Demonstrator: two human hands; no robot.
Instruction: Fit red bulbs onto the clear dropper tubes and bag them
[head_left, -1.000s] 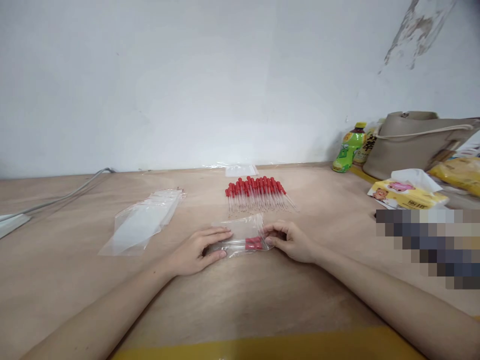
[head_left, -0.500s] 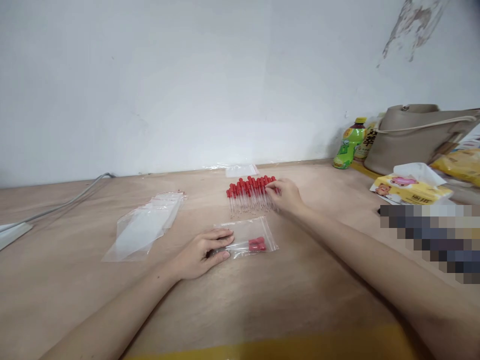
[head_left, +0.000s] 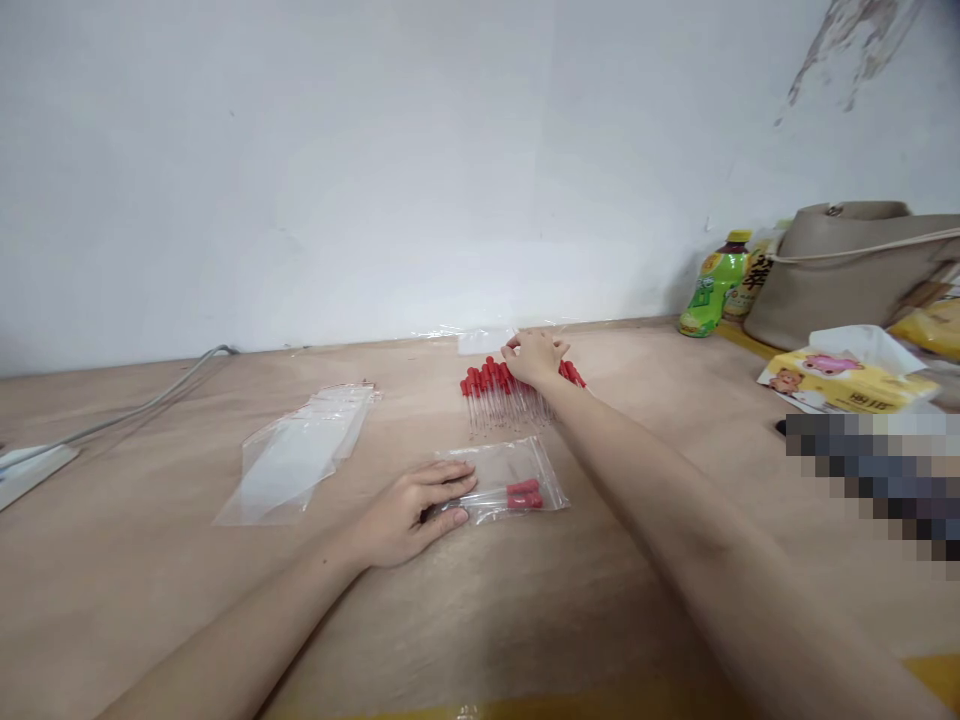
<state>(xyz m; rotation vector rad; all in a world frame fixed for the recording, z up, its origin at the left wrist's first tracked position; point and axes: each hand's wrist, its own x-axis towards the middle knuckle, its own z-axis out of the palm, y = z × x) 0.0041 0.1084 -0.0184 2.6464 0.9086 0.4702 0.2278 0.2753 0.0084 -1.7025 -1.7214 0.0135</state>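
Note:
My left hand lies on the near end of a clear zip bag, fingers stretched out and thumb apart, pressing it to the table. Inside the bag are droppers with red rubber bulbs; their clear stems run under my fingers. Beyond it, a row of red-bulbed droppers lies side by side, bulbs toward the wall. My right hand reaches over the bulb ends of this row, fingers bent and spread apart. It covers several bulbs, and its fingertips are partly hidden.
Flat clear bags lie fanned out on the left, near a grey cable. A white piece lies by the wall. To the right stand a green drink bottle, a beige handbag and a yellow tissue pack.
My right hand has moved from the right end of the dropper row to over its bulb ends, farther back and left. The left hand stays on the bag; the two bagged bulbs lie slightly farther apart.

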